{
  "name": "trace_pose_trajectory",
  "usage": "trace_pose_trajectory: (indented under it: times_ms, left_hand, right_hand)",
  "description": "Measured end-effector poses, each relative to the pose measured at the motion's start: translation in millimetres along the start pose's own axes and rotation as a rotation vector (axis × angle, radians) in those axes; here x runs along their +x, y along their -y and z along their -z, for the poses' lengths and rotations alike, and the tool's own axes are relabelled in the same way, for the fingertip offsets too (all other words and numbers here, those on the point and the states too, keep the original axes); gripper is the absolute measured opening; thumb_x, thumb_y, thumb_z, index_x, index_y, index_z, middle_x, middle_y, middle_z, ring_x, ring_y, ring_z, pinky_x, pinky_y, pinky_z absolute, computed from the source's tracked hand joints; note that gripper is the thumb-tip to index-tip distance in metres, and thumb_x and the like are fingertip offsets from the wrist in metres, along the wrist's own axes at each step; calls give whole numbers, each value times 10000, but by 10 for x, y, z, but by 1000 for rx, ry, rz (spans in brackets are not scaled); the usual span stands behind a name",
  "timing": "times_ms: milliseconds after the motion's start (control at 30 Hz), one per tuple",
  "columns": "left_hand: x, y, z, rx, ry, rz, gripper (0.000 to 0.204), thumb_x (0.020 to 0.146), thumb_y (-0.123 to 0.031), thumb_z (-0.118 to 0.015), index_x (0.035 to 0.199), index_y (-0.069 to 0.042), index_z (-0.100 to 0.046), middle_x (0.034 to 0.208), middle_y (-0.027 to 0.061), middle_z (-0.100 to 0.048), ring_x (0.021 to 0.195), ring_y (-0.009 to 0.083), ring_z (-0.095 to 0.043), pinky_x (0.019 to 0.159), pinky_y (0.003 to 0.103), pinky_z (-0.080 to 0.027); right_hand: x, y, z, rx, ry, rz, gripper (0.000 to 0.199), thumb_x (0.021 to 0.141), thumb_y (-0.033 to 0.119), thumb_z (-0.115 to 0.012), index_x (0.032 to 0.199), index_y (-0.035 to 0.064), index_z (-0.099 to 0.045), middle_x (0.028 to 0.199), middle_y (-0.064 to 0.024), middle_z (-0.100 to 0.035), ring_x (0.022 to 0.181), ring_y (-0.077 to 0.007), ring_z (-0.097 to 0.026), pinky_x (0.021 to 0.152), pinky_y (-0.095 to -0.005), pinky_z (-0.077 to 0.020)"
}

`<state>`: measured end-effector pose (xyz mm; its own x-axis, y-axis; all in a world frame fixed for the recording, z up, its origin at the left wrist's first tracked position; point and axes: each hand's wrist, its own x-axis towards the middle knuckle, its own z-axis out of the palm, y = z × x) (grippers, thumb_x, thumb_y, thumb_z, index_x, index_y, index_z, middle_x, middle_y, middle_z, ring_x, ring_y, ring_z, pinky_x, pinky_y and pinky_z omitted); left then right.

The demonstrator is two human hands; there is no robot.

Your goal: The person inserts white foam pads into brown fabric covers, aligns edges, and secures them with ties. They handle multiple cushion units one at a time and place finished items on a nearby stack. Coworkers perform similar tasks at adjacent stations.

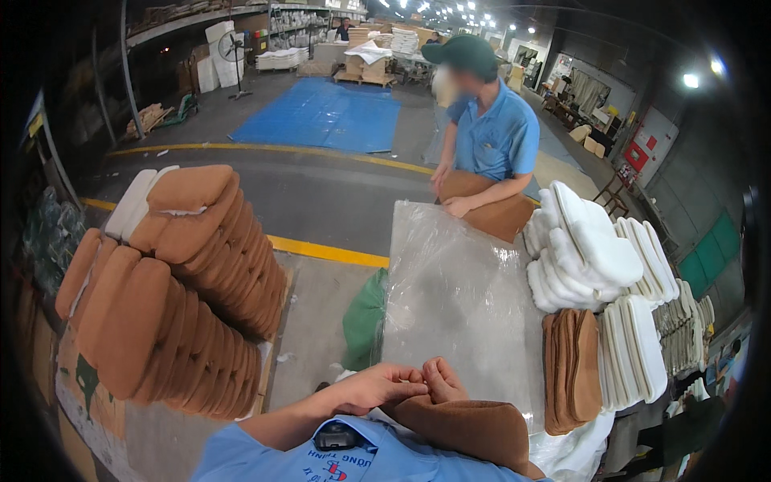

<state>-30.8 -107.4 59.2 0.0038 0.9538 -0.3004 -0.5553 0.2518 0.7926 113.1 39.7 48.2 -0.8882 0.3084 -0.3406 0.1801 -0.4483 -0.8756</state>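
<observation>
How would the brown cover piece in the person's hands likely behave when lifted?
Probably floppy: the brown cover piece drapes and folds under the left hand and right hand. Likely light, being thin fabric. Its soft-looking surface suggests little slip against the plastic-covered table.

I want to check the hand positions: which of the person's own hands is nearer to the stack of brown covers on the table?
Right. The right hand is closer to the stack of brown covers; the left hand is beyond it, farther left.

Brown cover [474, 430] hides the right forearm.
</observation>
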Motion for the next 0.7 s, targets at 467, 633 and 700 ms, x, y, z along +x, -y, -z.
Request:
trace_pose_trajectory:
  times_ms: [467,633,700]
  left_hand:
    - [-152,398,9,-205,179,-156,483,1043,-257,-671,1453,-72,-494,1056,1,-680,1040,83,-614,985,253,-448]
    - [-257,1095,204,-259,243,-10,576,960,-67,-736,1487,-35,-506,1401,60,-602,1304,148,-548,1116,331,-445]
    - [-231,1223,209,-303,222,-60,502,963,-89,-736,1432,-29,-565,1371,67,-626,1281,150,-573,1112,333,-454]
  right_hand:
    - [-594,867,-208,169,281,-548,243,1083,216,-595,1078,-18,-659,973,31,-645,880,-25,-595,778,-179,-491]
    - [-591,731,-263,47,169,-555,220,1094,189,-562,1127,-12,-644,988,15,-653,873,-39,-618,782,-191,-506]
    - [-572,628,-177,27,190,-586,214,1095,192,-563,1125,-4,-642,982,16,-656,869,-38,-621,776,-198,-509]
